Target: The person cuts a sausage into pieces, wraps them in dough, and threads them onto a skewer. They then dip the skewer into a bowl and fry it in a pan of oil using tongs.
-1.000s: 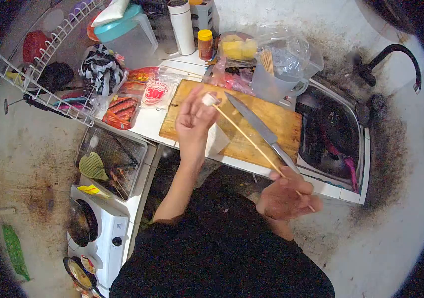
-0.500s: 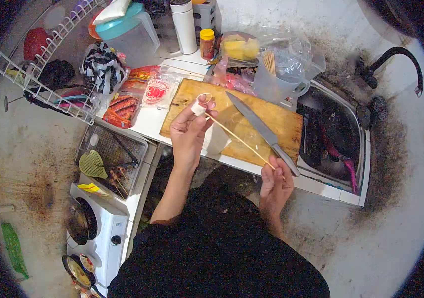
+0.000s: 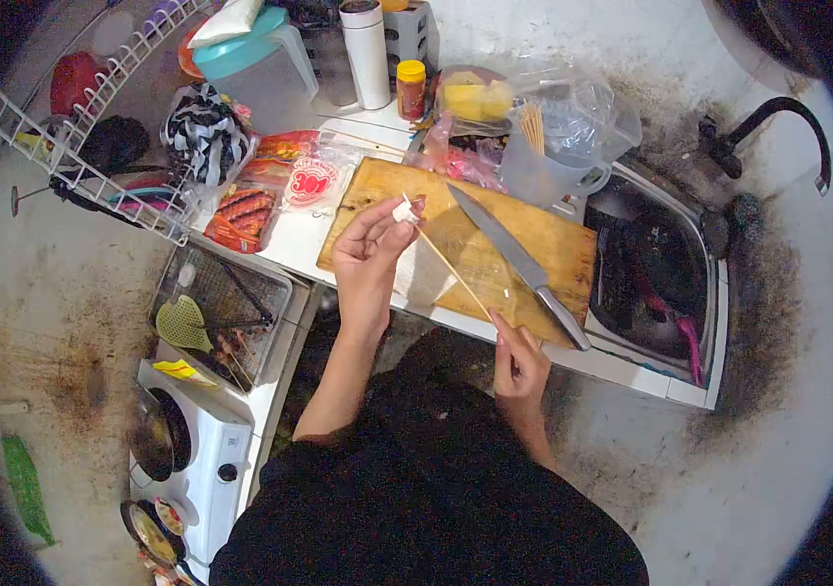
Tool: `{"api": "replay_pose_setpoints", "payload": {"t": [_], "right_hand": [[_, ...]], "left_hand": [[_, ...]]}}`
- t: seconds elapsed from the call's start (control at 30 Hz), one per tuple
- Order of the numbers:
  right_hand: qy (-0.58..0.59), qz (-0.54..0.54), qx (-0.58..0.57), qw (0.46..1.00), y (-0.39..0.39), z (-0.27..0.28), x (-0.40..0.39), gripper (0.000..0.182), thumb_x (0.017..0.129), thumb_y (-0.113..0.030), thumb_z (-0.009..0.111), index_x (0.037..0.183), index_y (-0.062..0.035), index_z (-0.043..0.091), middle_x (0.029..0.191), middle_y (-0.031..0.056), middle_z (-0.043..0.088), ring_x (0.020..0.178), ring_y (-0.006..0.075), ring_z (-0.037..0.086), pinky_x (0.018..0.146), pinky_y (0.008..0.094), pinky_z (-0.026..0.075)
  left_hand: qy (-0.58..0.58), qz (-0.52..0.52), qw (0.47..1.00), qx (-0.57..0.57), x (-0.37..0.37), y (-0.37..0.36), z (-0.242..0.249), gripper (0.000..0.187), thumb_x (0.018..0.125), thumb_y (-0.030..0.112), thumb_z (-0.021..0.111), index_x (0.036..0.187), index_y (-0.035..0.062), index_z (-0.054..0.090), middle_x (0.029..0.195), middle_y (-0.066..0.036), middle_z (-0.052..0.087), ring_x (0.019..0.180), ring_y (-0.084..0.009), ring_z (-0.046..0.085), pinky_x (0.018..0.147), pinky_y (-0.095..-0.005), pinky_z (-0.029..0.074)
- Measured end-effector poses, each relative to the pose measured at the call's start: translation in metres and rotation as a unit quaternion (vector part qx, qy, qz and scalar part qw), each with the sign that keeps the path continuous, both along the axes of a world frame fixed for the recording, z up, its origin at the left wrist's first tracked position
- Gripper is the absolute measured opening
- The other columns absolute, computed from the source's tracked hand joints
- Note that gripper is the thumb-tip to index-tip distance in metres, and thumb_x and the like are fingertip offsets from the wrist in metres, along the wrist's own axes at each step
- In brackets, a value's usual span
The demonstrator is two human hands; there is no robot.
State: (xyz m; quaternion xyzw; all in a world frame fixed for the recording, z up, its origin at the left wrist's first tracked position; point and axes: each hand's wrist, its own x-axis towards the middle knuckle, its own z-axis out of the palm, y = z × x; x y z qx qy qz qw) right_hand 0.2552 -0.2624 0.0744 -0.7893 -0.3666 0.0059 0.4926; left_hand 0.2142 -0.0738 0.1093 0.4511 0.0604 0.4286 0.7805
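My left hand (image 3: 366, 256) is closed, pinching a small white piece of food (image 3: 403, 211) between thumb and fingertips over the cutting board's left side. A thin wooden skewer (image 3: 452, 271) runs from that piece down to my right hand (image 3: 520, 366). The fingers of my right hand are closed round the skewer's lower part, just off the board's front edge. Beneath the hands lies the wooden cutting board (image 3: 377, 182). A large knife (image 3: 509, 249) rests diagonally on it, blade tip away from me, handle near my right hand. The skewer's tip is hidden at the white piece.
Left of the board lie a sausage pack (image 3: 241, 217) and a plastic bag with a red logo (image 3: 311, 182). Behind it, a plastic pitcher (image 3: 551, 172) stands near upright skewers (image 3: 532, 127). A sink (image 3: 656, 264) holds dark pans at right; a stove (image 3: 207, 459) is lower left.
My right hand has moved left, closer to my left hand, and the skewer now slants more steeply. The looped strip above my left fingertips is now folded down small.
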Motion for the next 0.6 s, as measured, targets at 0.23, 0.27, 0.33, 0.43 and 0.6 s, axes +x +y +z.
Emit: {"api": "replay_pose_setpoints", "payload": {"t": [0.23,0.27,0.33,0.43,0.6], "right_hand": [[-0.032,0.009,-0.047,0.998,0.003,0.005,-0.005,0.042,0.075,0.004,0.049,0.115,-0.0095,0.055,0.066,0.0103,0.041,0.055,0.0201,0.047,0.052,0.0277,0.041],[-0.044,0.007,-0.028,0.999,0.005,0.004,-0.005,0.042,0.076,0.005,0.049,0.115,-0.0093,0.055,0.066,0.0105,0.041,0.055,0.0204,0.047,0.052,0.0277,0.041],[-0.056,0.007,-0.011,0.998,0.007,0.003,-0.005,0.042,0.076,0.005,0.049,0.115,-0.0091,0.055,0.066,0.0106,0.041,0.054,0.0207,0.046,0.051,0.0278,0.04],[-0.051,0.009,0.008,0.999,0.012,0.002,-0.006,0.041,0.076,0.005,0.048,0.114,-0.0082,0.055,0.066,0.0111,0.04,0.054,0.0215,0.045,0.051,0.0285,0.04],[-0.018,0.011,0.022,1.0,0.016,0.002,-0.007,0.039,0.076,0.007,0.047,0.113,-0.0053,0.055,0.065,0.0112,0.04,0.053,0.021,0.043,0.051,0.0287,0.039]], "left_hand": [[-0.038,-0.021,0.997,-0.058,0.0,0.006,-0.006,0.016,0.08,0.003,0.057,0.096,0.0028,0.06,0.1,-0.016,0.06,0.097,-0.0221,0.057,0.083,-0.0315,0.047],[-0.038,-0.02,0.997,-0.058,0.0,0.006,-0.005,0.016,0.08,0.003,0.057,0.096,0.0028,0.06,0.1,-0.016,0.06,0.097,-0.0221,0.057,0.083,-0.0315,0.047],[-0.034,-0.017,0.996,-0.075,0.0,0.004,-0.002,0.015,0.08,0.003,0.057,0.095,0.0031,0.06,0.098,-0.016,0.061,0.094,-0.0211,0.058,0.082,-0.031,0.047],[-0.045,-0.005,0.995,-0.094,0.003,0.002,-0.004,0.014,0.08,0.004,0.058,0.094,0.0026,0.06,0.096,-0.014,0.061,0.089,-0.019,0.059,0.08,-0.0298,0.047],[-0.013,-0.013,0.993,-0.116,0.005,0.0,-0.013,0.013,0.079,0.004,0.058,0.092,0.0025,0.06,0.095,-0.014,0.062,0.087,-0.0174,0.06,0.079,-0.0281,0.047]]}}
